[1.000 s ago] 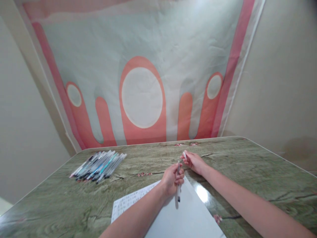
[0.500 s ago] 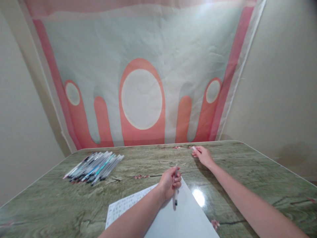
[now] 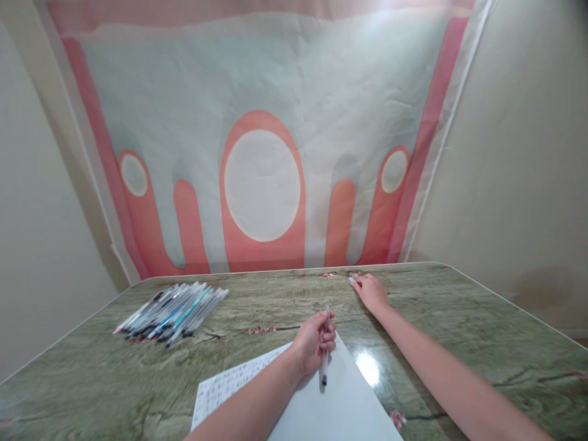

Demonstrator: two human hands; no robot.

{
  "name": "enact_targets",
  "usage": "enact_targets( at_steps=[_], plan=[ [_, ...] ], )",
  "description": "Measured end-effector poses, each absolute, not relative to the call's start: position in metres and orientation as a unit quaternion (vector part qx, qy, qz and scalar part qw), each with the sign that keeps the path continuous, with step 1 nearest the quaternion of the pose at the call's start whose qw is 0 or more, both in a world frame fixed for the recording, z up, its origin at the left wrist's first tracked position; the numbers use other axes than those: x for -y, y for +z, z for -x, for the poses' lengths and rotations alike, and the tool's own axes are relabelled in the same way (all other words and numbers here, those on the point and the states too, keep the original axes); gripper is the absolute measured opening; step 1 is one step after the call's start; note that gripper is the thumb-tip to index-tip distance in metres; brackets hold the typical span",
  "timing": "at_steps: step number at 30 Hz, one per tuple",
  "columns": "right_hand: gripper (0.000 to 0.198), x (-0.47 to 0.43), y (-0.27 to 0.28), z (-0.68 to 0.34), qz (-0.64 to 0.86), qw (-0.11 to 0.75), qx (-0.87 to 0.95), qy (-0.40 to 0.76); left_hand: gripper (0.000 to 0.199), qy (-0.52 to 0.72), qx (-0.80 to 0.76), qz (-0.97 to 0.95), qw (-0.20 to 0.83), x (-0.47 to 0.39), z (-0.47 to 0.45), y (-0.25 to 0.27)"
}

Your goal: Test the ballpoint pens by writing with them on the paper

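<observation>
My left hand (image 3: 312,346) is closed round a slim, clear-bodied pen (image 3: 324,364). The pen's dark end points towards me and its thin tip points away. That hand is above a sheet of paper (image 3: 340,404), and my forearm crosses the sheet. Farther off to the right, my right hand (image 3: 371,293) is low over the far part of the table, fingers pinched on a small whitish pen cap (image 3: 352,280). Most of the cap is hidden by the fingers, and I cannot tell whether it touches the table.
A pile of several pens (image 3: 172,312), mostly clear with dark ends, lies on the left of the wood-patterned table (image 3: 92,380). Handwriting covers the left part of the paper (image 3: 220,392). Behind the table's far edge hangs a pink and grey cloth (image 3: 264,73).
My right hand has moved slightly left and lower towards the tabletop with the pen cap. The left hand keeps its hold on the pen and has hardly moved.
</observation>
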State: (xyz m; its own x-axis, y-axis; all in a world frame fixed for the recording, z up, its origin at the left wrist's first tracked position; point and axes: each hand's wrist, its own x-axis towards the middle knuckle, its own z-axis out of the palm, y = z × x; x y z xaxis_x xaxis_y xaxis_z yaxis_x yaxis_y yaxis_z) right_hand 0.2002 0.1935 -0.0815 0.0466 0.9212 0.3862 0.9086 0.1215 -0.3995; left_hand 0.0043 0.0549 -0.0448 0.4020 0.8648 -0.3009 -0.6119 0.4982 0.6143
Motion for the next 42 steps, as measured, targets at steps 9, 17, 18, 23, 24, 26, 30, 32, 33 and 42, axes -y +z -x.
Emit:
enact_targets(
  at_steps=[9,17,18,23,24,26,30,32,33,42],
  plan=[
    [0.029,-0.189,-0.083,-0.202,0.667,0.269,0.694,-0.043,0.014,0.447,-0.306,-0.214,0.813,-0.055,-0.005,-0.043],
    [0.028,-0.191,-0.084,-0.202,0.665,0.262,0.698,-0.05,0.012,0.445,-0.299,-0.212,0.817,-0.055,-0.005,-0.043],
    [0.028,-0.191,-0.085,-0.202,0.666,0.262,0.697,-0.049,0.011,0.444,-0.3,-0.212,0.817,-0.055,-0.005,-0.043],
    [0.026,-0.193,-0.086,-0.203,0.675,0.262,0.688,-0.043,0.011,0.443,-0.3,-0.213,0.818,-0.055,-0.006,-0.043],
    [0.026,-0.193,-0.086,-0.203,0.677,0.263,0.686,-0.043,0.011,0.442,-0.3,-0.213,0.818,-0.055,-0.006,-0.043],
    [0.027,-0.193,-0.086,-0.202,0.682,0.265,0.68,-0.043,0.012,0.442,-0.301,-0.215,0.818,-0.055,-0.005,-0.044],
    [0.031,-0.196,-0.085,-0.201,0.67,0.287,0.683,-0.045,0.013,0.442,-0.301,-0.217,0.816,-0.056,-0.005,-0.045],
    [0.03,-0.199,-0.086,-0.201,0.629,0.3,0.716,-0.043,0.014,0.441,-0.301,-0.215,0.817,-0.056,-0.005,-0.045],
    [0.028,-0.201,-0.086,-0.201,0.607,0.302,0.734,-0.041,0.014,0.441,-0.301,-0.215,0.818,-0.056,-0.005,-0.046],
    [0.023,-0.215,-0.096,-0.208,0.582,0.315,0.75,-0.021,0.013,0.44,-0.299,-0.218,0.818,-0.057,-0.005,-0.045]
  ],
)
